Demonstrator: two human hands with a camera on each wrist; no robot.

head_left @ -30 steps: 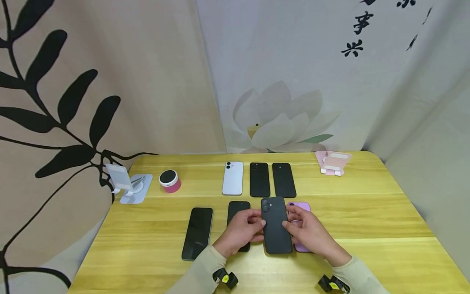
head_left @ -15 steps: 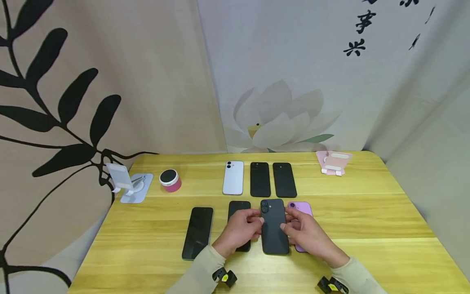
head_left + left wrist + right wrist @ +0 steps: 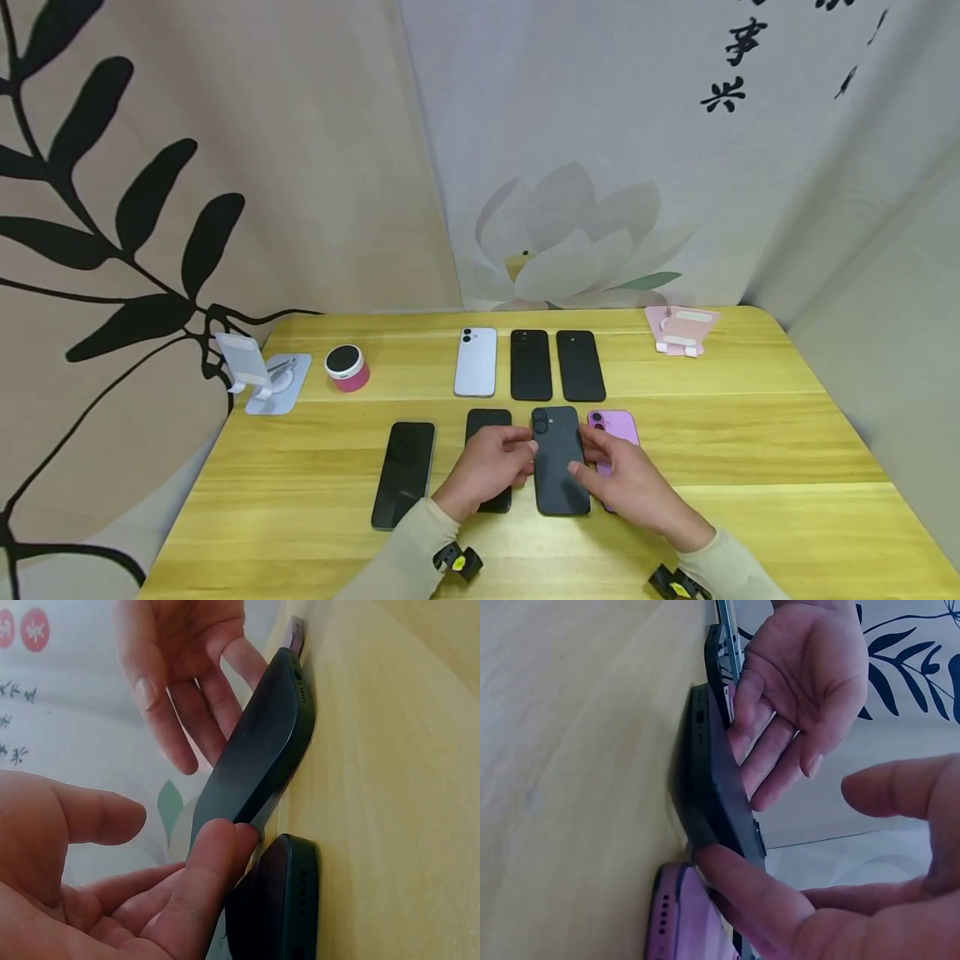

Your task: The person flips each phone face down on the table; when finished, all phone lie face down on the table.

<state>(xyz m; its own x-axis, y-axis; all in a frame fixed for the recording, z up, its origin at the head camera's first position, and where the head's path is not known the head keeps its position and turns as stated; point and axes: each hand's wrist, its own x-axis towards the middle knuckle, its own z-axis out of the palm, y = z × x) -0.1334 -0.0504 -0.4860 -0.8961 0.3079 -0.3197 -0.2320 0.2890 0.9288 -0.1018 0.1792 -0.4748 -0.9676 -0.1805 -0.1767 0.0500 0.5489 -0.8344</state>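
Note:
A dark phone (image 3: 560, 461), camera side up, lies between the two hands in the front row. Fingers of the left hand (image 3: 489, 468) touch its left edge; in the left wrist view that hand's thumb (image 3: 101, 816) stands away from the phone (image 3: 251, 742). On the right edge rest fingers of the right hand (image 3: 641, 483), its thumb raised clear in the right wrist view, where the phone (image 3: 716, 780) is seen end-on. A black phone (image 3: 487, 421) is partly under the left hand, a purple phone (image 3: 619, 425) partly under the right.
Another black phone (image 3: 403, 475) lies at the left of the front row. Behind are a white phone (image 3: 476, 362) and two black phones (image 3: 531, 365) (image 3: 581, 365). A white stand (image 3: 277, 387), a pink-and-white round container (image 3: 347, 368) and a pink stand (image 3: 681, 331) stand farther out.
The dark phone has come down and slightly left between the hands, now lying flatter. The right thumb has drawn back toward the phone's right edge, and the purple phone's top shows more.

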